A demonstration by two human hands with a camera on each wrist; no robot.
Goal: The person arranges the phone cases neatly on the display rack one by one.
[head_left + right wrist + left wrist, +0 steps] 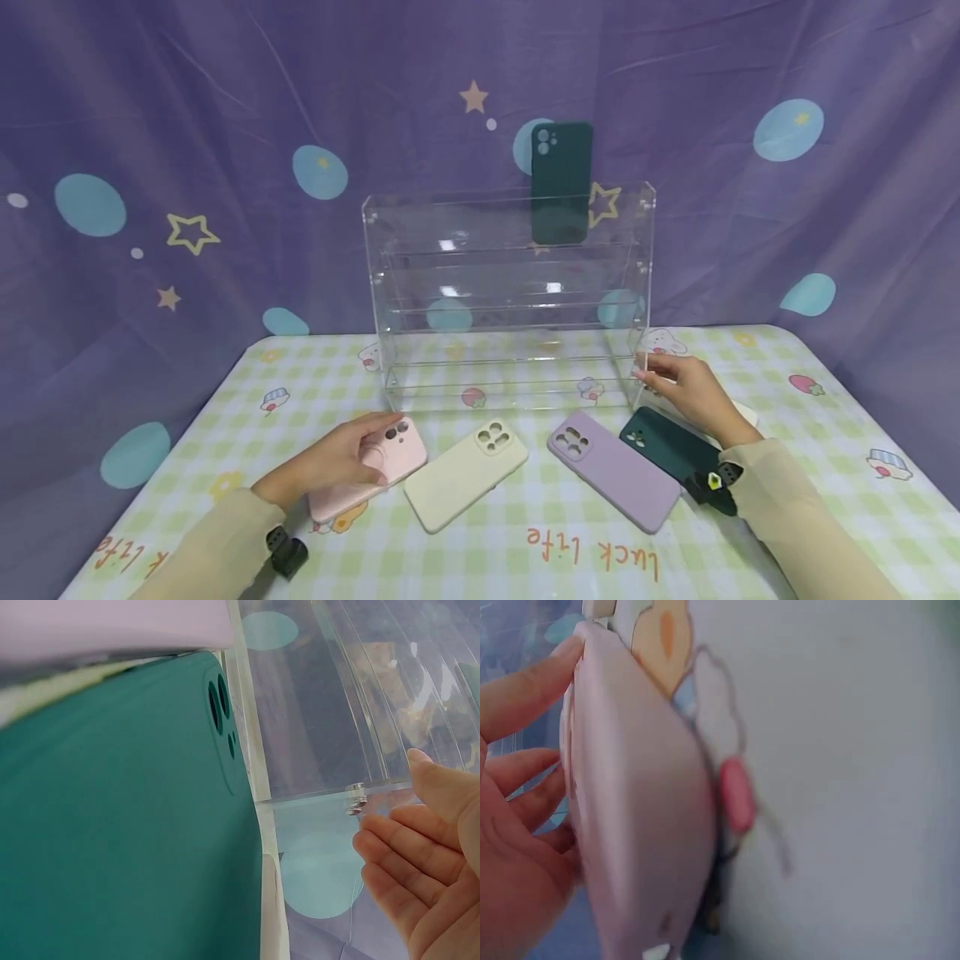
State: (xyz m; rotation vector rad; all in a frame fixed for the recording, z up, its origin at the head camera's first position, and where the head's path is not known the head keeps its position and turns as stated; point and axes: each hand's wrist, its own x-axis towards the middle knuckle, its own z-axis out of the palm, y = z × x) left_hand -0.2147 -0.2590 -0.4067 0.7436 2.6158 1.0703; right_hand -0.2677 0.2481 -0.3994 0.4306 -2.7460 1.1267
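Left hand (337,454) grips pink phone case (397,458) | only head view catches its camera cutouts (402,426) | right hand (697,392) at acrylic rack (510,292), thumb and fingers apart

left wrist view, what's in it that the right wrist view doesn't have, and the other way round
Only the left wrist view shows the left hand gripping the pink phone case, plus the orange tablecloth print.

Only the right wrist view shows the right hand, the green phone case, the lilac phone case and a metal fastener on the clear rack.

Both show one hand, a phone case and some of the purple-blue backdrop.
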